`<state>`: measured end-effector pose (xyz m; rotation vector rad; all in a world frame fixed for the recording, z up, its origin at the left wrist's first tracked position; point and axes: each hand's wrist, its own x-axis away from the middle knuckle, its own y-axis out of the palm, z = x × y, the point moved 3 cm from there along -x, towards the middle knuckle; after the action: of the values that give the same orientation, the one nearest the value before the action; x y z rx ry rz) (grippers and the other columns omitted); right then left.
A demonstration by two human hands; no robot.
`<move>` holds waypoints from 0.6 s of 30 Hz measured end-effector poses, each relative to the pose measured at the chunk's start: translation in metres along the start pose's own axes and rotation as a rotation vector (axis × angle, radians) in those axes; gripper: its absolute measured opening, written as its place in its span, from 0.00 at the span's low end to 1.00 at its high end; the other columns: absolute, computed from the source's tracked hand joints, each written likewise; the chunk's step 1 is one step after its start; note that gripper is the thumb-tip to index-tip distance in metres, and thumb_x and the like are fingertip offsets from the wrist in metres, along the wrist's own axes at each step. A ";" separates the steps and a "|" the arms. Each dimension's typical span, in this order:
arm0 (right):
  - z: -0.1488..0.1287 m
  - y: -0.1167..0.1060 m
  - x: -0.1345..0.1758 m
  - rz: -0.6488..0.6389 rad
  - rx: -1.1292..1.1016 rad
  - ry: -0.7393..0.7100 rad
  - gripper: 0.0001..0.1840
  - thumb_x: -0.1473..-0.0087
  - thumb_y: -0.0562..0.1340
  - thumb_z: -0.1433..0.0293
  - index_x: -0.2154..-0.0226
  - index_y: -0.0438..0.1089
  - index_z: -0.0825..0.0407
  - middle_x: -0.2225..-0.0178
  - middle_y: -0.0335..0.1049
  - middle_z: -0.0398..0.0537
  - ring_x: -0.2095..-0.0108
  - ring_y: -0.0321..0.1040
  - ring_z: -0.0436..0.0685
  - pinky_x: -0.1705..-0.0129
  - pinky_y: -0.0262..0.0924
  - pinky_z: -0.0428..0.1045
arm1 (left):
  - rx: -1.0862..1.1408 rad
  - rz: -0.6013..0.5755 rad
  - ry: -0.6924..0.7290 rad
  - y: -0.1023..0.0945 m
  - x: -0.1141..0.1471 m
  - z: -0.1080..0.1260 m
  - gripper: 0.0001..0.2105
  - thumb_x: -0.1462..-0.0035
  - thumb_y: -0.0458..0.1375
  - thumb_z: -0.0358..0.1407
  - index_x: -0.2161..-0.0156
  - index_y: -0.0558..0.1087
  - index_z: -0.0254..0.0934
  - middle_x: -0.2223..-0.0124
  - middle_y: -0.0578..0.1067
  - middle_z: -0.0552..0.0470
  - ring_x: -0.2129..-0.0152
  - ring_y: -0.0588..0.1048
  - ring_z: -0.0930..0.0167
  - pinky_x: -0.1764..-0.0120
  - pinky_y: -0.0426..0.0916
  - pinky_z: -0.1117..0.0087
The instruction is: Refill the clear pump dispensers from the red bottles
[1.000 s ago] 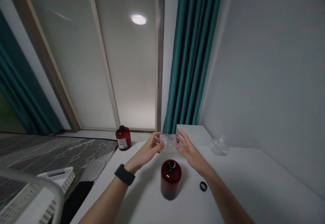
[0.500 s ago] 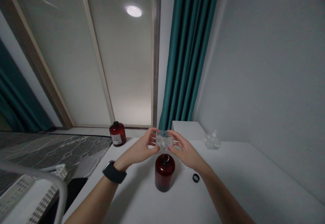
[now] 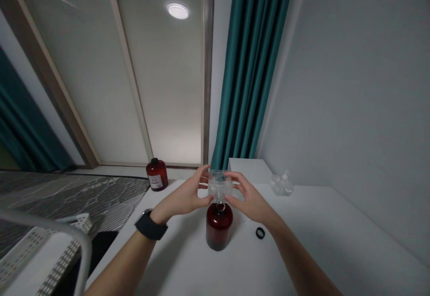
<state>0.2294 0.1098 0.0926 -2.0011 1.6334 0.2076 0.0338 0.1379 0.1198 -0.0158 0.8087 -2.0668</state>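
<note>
Between my two hands is a clear funnel-shaped piece (image 3: 220, 185), wide at the top and narrowing downward. My left hand (image 3: 195, 191), with a dark watch on its wrist, grips its left side. On the opposite side, the fingers and thumb of my right hand (image 3: 244, 196) hold it too. Its narrow lower end is at the mouth of a dark red bottle (image 3: 219, 229) standing upright and uncapped; whether it is inside the neck I cannot tell. A small black ring-like cap (image 3: 260, 233) lies on the table near my right forearm.
A second red bottle (image 3: 156, 175), labelled and black-capped, stands at the table's far left. A white box (image 3: 251, 169) and a crumpled clear plastic thing (image 3: 282, 184) are at the back right. Left of the white table (image 3: 245, 269) are a white basket (image 3: 63, 246) and a grey curved bar (image 3: 82, 251).
The clear piece has come down slightly toward the bottle, so its lower end now meets the mouth. Both hands keep their hold, and the view has shifted a little.
</note>
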 end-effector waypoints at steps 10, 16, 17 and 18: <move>-0.004 0.000 0.001 -0.010 0.056 -0.030 0.26 0.48 0.62 0.75 0.47 0.61 0.43 0.44 0.64 0.47 0.40 0.59 0.59 0.37 0.54 0.61 | -0.063 0.013 0.069 -0.001 0.001 -0.003 0.33 0.48 0.63 0.34 0.40 0.55 0.39 0.43 0.68 0.40 0.49 0.74 0.58 0.45 0.70 0.49; -0.005 -0.001 0.001 -0.014 0.074 -0.058 0.28 0.49 0.63 0.77 0.47 0.61 0.42 0.43 0.63 0.47 0.39 0.58 0.58 0.37 0.55 0.59 | -0.084 0.004 0.113 -0.001 0.002 0.002 0.32 0.47 0.63 0.35 0.40 0.55 0.40 0.41 0.67 0.40 0.48 0.73 0.58 0.45 0.70 0.49; -0.005 -0.001 0.001 -0.014 0.077 -0.064 0.28 0.49 0.62 0.77 0.47 0.61 0.42 0.43 0.62 0.47 0.39 0.58 0.58 0.37 0.55 0.59 | -0.087 0.002 0.123 -0.001 0.002 0.003 0.32 0.46 0.63 0.35 0.40 0.54 0.40 0.41 0.67 0.40 0.48 0.73 0.58 0.45 0.70 0.49; -0.005 -0.001 0.001 -0.013 0.081 -0.071 0.28 0.49 0.62 0.77 0.47 0.61 0.42 0.44 0.62 0.47 0.39 0.58 0.58 0.37 0.55 0.59 | -0.093 0.002 0.130 -0.001 0.002 0.004 0.32 0.46 0.63 0.35 0.40 0.54 0.40 0.42 0.67 0.40 0.48 0.73 0.57 0.45 0.70 0.48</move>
<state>0.2295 0.1061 0.0966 -1.9214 1.5600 0.2026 0.0327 0.1344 0.1228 0.0690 0.9842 -2.0427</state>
